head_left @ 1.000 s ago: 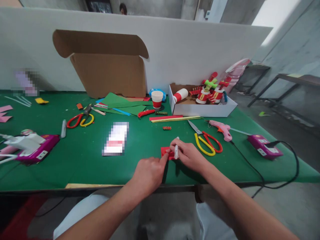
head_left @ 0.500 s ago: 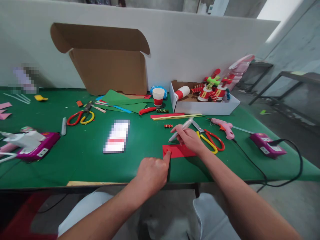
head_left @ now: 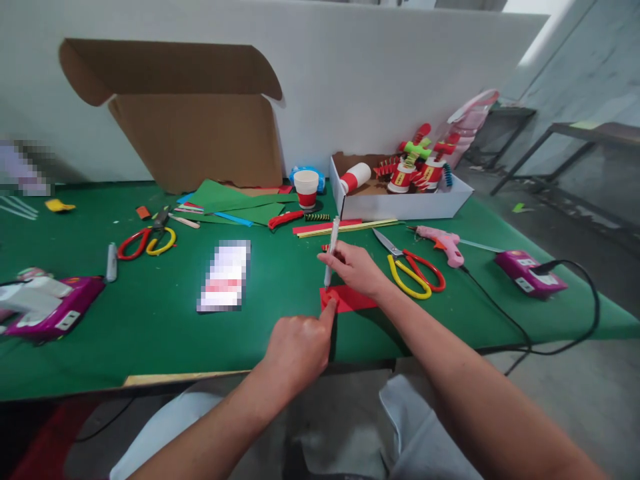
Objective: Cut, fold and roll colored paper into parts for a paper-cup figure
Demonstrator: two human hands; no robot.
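Red paper strip [head_left: 357, 301] on green tabletop [head_left: 240, 350], long axis left-right. Nearside of strip: left hand [head_left: 300, 347], index extended, touching left end; anything inside curled fingers impossible to tell. Over far edge of strip: right hand [head_left: 354, 268], pinching near-upright pen [head_left: 333, 243], tip at left end.

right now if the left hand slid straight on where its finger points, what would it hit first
Probably the right hand or its pen, just past the left hand over the red paper; heights are hard to judge, so which comes first is unclear.
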